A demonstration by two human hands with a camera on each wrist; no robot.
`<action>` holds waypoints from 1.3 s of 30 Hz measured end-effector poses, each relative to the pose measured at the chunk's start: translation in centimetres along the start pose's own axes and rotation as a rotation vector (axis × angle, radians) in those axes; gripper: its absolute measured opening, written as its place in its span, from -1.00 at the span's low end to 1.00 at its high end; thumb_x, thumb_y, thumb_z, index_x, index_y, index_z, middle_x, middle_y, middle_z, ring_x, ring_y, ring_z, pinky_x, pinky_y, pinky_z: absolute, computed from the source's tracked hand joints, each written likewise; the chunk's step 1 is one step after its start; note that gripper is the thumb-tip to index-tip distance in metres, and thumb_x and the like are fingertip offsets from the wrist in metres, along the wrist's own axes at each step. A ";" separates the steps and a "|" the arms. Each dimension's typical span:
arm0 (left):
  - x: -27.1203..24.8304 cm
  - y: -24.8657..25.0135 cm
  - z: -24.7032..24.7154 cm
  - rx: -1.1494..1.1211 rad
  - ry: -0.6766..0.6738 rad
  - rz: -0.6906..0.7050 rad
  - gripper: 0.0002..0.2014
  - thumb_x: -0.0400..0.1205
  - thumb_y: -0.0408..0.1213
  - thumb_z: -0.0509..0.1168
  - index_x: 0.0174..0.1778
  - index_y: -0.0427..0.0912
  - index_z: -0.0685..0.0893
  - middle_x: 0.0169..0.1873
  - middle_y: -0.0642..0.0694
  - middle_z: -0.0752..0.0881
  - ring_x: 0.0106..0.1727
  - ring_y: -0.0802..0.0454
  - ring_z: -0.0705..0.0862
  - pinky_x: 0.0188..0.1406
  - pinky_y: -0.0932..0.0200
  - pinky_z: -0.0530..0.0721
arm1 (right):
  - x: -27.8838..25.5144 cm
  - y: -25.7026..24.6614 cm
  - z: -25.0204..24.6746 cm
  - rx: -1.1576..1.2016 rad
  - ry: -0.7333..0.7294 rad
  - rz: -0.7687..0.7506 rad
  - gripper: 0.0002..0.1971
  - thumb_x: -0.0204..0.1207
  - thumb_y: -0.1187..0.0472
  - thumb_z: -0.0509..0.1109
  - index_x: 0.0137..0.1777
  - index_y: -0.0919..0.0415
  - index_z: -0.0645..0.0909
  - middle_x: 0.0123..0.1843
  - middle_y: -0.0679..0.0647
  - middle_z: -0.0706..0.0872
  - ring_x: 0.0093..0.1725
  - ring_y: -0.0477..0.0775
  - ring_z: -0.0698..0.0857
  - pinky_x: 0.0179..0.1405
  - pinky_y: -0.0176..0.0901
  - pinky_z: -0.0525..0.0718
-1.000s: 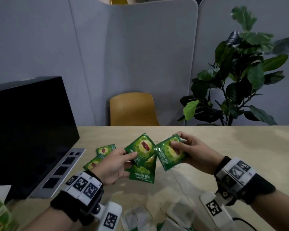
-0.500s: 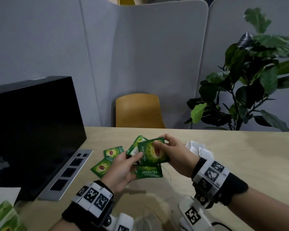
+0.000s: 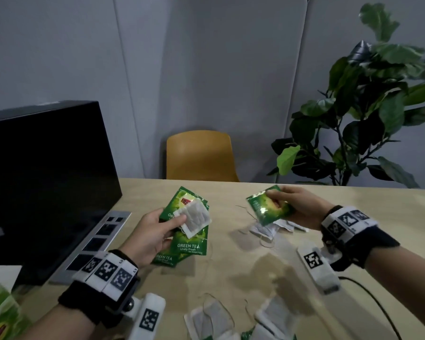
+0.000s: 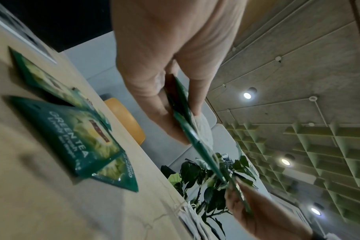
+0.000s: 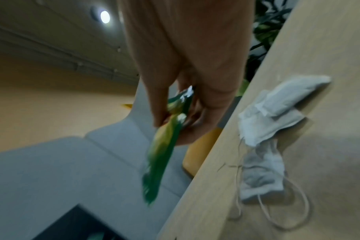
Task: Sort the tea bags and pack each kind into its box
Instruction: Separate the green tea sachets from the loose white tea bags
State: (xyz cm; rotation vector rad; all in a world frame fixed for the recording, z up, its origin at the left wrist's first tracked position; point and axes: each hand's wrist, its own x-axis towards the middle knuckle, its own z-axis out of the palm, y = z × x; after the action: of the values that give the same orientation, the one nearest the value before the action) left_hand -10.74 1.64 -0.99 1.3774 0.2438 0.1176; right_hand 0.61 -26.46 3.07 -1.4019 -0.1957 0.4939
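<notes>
Head view shows your left hand point(image 3: 155, 235) pinching green packets point(image 3: 185, 204) under a white tea bag point(image 3: 195, 217), while wrist views reveal your right hand point(image 5: 187, 91) clamping one green sachet point(image 5: 164, 142) edge-on.

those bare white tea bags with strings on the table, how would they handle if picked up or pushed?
Probably floppy: the white tea bags lie crumpled and folded over one another. Likely very light, being thin paper pouches. Their loose strings loop across the table, so pushing or lifting one may drag its neighbours.

At least three green sachets point(image 3: 192, 246); one chair point(image 3: 201, 155); one plant point(image 3: 368, 114); one monitor point(image 3: 47, 180).
</notes>
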 end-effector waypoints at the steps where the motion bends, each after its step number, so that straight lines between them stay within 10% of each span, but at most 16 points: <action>1: 0.0 -0.2 0.3 0.019 0.011 0.014 -0.79 0.53 -0.41 0.38 0.07 -0.32 0.66 -0.15 -0.23 0.84 -0.17 -0.08 0.83 -0.40 0.15 0.76 | -0.3 0.1 1.1 -0.003 -0.096 -0.003 -0.92 0.44 0.33 0.36 -0.24 0.28 0.53 -0.32 0.17 0.64 -0.41 -0.01 0.71 -0.41 -0.23 0.73; 5: -0.2 -0.8 2.1 0.074 0.024 0.074 -0.76 0.49 -0.33 0.42 0.06 -0.23 0.67 -0.17 -0.19 0.84 -0.15 -0.12 0.83 -0.38 0.10 0.76 | -0.2 1.3 6.0 -0.070 -0.301 -0.001 -0.86 0.35 0.32 0.46 -0.27 0.18 0.52 -0.24 0.11 0.77 -0.26 0.06 0.77 -0.35 -0.16 0.76; 10: -0.6 -1.0 3.7 0.082 0.077 0.141 -0.73 0.55 -0.22 0.39 0.15 -0.17 0.62 -0.03 -0.23 0.81 -0.03 -0.18 0.80 -0.08 -0.18 0.77 | 1.0 2.0 9.2 -0.312 -0.151 -0.078 -0.85 0.46 0.28 0.46 -0.24 0.14 0.53 -0.13 0.13 0.71 -0.20 0.10 0.73 -0.32 -0.12 0.73; 19: -1.0 -0.7 3.8 -0.055 0.007 0.126 -0.55 0.32 -0.14 0.49 0.11 -0.14 0.62 -0.10 -0.19 0.83 -0.09 -0.15 0.82 -0.29 0.01 0.78 | 1.3 2.5 10.9 -0.373 0.085 -0.302 -0.84 0.39 0.20 0.54 -0.18 0.20 0.60 -0.08 0.24 0.73 -0.09 0.20 0.73 -0.09 0.09 0.73; 26: -0.1 -1.2 3.1 -0.090 0.071 0.091 -0.50 0.20 -0.35 0.53 0.07 -0.20 0.62 -0.09 -0.20 0.83 -0.13 -0.15 0.82 -0.35 0.05 0.77 | 1.2 2.4 11.2 -0.646 0.142 -0.554 -0.92 0.58 0.08 0.32 -0.12 0.04 0.54 -0.32 -0.10 0.61 -0.34 -0.11 0.65 -0.60 -0.46 0.54; 30: -0.1 -1.2 2.5 -0.030 0.069 0.090 -0.50 0.25 -0.42 0.54 0.10 -0.16 0.59 -0.02 -0.19 0.79 -0.09 -0.14 0.82 -0.25 -0.02 0.77 | 1.2 1.7 10.8 -0.623 0.022 -0.416 -0.94 0.56 0.09 0.34 -0.02 -0.03 0.51 -0.21 0.07 0.68 -0.23 -0.02 0.73 -0.55 -0.38 0.61; 34: -0.3 -0.7 2.1 -0.010 -0.002 0.065 -0.41 0.17 -0.39 0.54 0.15 -0.16 0.59 0.02 -0.17 0.79 -0.04 -0.18 0.81 -0.16 -0.09 0.78 | 1.2 0.4 10.4 -0.476 -0.107 -0.060 -0.88 0.48 0.12 0.45 -0.25 0.04 0.57 -0.12 0.10 0.75 -0.10 0.08 0.74 -0.08 -0.01 0.73; 39: -0.3 -0.5 1.6 0.012 -0.022 0.067 -0.49 0.27 -0.45 0.50 0.15 -0.15 0.59 -0.02 -0.17 0.81 -0.03 -0.16 0.81 -0.13 -0.10 0.77 | 1.1 0.1 10.0 -0.341 -0.194 0.098 -0.95 0.50 0.19 0.42 -0.14 0.08 0.58 -0.12 0.05 0.72 -0.08 0.03 0.70 -0.16 -0.09 0.67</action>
State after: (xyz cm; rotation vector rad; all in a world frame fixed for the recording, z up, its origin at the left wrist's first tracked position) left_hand -10.69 -0.01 -1.22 1.3987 0.1807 0.1568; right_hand -2.55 -17.06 4.51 -1.7019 -0.3828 0.7028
